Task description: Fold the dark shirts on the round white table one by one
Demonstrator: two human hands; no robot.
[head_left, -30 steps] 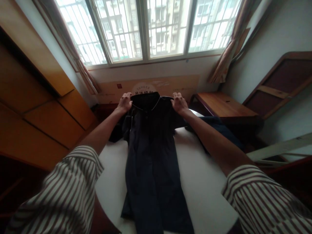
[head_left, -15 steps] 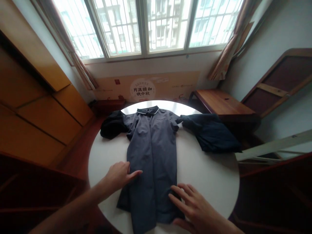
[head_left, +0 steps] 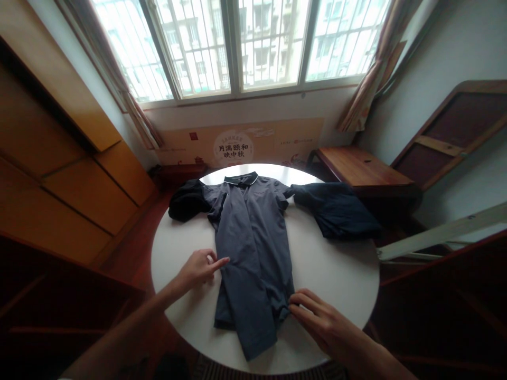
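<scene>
Two bundles of cloth, a black one point(head_left: 189, 200) and a navy one point(head_left: 335, 209), sit at either shoulder of the grey polo shirt point(head_left: 253, 248), probably set aside to leave it room. From where I'm watching, the shirt lies spread down the middle of the round white desk point(head_left: 340, 279), its collar toward the window point(head_left: 237, 47) and its lower end skewed. The left hand point(head_left: 200, 268) rests beside the shirt's edge, its fingers point(head_left: 219, 262) loosely apart and clamped on nothing, the index reaching over the cloth, perhaps to keep that side flat. The right hand point(head_left: 317, 316) sits at the lower edge, its fingers point(head_left: 301, 303) close together against the hem. The thumb is hidden, so I cannot tell whether they pinch it.
</scene>
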